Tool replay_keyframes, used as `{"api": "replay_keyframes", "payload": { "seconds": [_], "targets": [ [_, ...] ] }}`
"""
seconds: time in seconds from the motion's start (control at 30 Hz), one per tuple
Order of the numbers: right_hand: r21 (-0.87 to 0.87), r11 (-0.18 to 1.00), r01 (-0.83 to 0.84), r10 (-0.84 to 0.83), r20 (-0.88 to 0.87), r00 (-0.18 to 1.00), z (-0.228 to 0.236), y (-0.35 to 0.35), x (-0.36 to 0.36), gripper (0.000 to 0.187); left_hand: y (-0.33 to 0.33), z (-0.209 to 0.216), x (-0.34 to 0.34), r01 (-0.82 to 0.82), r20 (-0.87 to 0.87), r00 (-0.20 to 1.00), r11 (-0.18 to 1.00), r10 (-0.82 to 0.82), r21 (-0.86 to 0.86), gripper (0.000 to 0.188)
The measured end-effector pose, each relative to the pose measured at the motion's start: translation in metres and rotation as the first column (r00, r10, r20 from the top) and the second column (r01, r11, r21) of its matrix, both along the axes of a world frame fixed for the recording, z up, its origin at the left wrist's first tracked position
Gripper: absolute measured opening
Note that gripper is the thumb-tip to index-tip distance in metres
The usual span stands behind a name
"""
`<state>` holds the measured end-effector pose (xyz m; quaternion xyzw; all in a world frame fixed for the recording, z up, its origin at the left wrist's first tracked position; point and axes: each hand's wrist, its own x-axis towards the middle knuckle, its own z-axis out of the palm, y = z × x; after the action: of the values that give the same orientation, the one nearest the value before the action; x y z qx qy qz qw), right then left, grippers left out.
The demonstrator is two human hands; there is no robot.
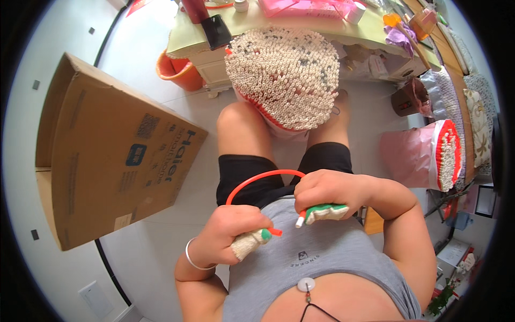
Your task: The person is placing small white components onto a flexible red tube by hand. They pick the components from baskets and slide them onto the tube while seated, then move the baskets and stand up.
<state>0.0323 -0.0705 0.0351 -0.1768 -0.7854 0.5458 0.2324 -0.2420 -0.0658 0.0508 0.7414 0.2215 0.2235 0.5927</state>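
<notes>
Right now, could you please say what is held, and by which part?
A red tube, near its ends: left hand at one, right hand at the other.

I hold both hands in front of my torso, apart from each other, fingers curled inward in closed grips. My left hand (228, 225) shows its back, its cloth-covered thumb (252, 241) pointing toward the other hand; my left forearm (189, 264) is sharply bent up from an elbow close to my side. My right hand (322, 190) sits farther from my chest, knuckles up, its covered thumb (327, 213) on the chest side. My right forearm (381, 193) reaches inward from an elbow that juts outward. My thighs (249, 139) are spread apart.
</notes>
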Motion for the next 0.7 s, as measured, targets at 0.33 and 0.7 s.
{"api": "replay_keyframes", "payload": {
  "seconds": [0.33, 0.7],
  "targets": [
    [0.051, 0.998, 0.020, -0.021, 0.019, 1.000, -0.017, -0.059, -0.019, 0.027, -0.063, -0.007, -0.018, -0.110, -0.109, 0.988, 0.994, 0.108, -0.007, 0.022],
    [0.223, 0.967, 0.125, -0.146, 0.080, 0.986, -0.012, -0.068, -0.030, 0.017, -0.072, -0.007, -0.017, -0.113, -0.105, 0.986, 0.978, 0.133, 0.176, 0.013]
  ]
}}
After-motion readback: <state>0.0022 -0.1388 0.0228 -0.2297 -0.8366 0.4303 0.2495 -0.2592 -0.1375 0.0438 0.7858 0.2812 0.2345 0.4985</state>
